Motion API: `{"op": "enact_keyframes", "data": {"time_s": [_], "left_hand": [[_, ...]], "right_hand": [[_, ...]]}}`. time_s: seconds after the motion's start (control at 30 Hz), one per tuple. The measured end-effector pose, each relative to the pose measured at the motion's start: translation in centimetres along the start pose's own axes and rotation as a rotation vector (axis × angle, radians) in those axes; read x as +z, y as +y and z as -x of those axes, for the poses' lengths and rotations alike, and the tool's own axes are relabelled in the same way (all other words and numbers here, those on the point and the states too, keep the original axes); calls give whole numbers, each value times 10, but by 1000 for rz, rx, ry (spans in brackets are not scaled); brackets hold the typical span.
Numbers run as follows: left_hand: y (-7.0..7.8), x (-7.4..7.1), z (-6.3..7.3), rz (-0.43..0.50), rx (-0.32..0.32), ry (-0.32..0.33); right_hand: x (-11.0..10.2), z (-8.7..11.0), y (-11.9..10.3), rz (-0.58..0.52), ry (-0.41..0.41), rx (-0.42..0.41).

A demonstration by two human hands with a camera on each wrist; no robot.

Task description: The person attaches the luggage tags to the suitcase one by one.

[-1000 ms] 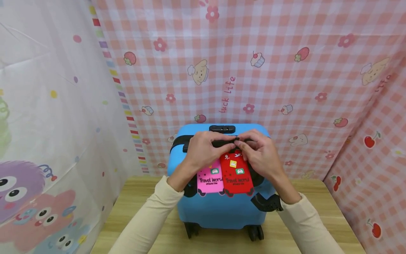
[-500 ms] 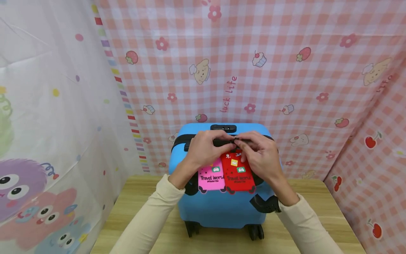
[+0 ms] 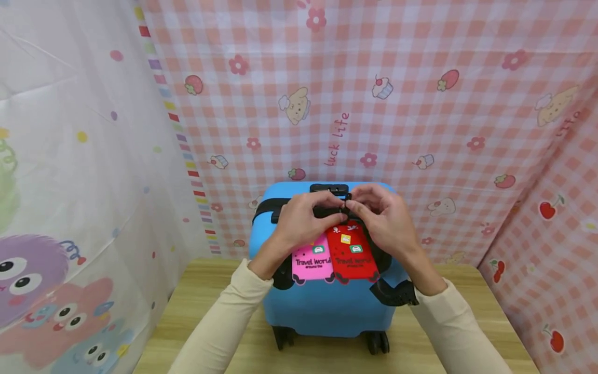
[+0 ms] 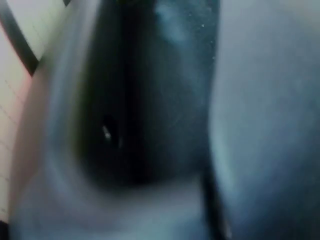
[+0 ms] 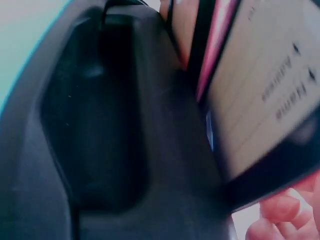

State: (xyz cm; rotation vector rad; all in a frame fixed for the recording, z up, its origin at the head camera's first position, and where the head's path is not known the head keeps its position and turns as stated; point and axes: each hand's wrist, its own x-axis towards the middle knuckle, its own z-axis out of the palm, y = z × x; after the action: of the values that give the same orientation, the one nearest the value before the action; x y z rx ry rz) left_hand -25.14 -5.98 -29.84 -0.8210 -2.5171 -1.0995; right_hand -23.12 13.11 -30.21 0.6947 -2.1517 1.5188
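Note:
A blue suitcase stands on its wheels, with a black band across its top. Two luggage tags hang by its black handle: a pink tag on the left and a red tag overlapping it. My left hand reaches over the handle, thumb and forefinger pinching the red tag's black strap near its base. Higher up, my right hand pinches the strap's end, which points upward. The right wrist view shows a tag's name-and-address card. Blurred dark plastic fills most of the left wrist view.
The suitcase is on a wood-grain table, close to a pink checked curtain. A white cartoon-print curtain hangs at the left. A black combination lock sits behind the handle. A black wrist strap dangles at my right sleeve.
My right hand has lifted slightly and drawn the strap's end upward. My left hand keeps its grip by the handle. Both tags have shifted slightly right and up.

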Motion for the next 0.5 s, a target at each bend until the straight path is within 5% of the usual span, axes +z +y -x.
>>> {"op": "enact_keyframes", "data": {"time_s": [0.2,0.5], "left_hand": [[-2,1,1,-2,-8,20],[-4,1,2,-24,-6,-8]], "right_hand": [[-4,-5,5,-198,-48,143],[-7,0,8,-177,-73,146]]}}
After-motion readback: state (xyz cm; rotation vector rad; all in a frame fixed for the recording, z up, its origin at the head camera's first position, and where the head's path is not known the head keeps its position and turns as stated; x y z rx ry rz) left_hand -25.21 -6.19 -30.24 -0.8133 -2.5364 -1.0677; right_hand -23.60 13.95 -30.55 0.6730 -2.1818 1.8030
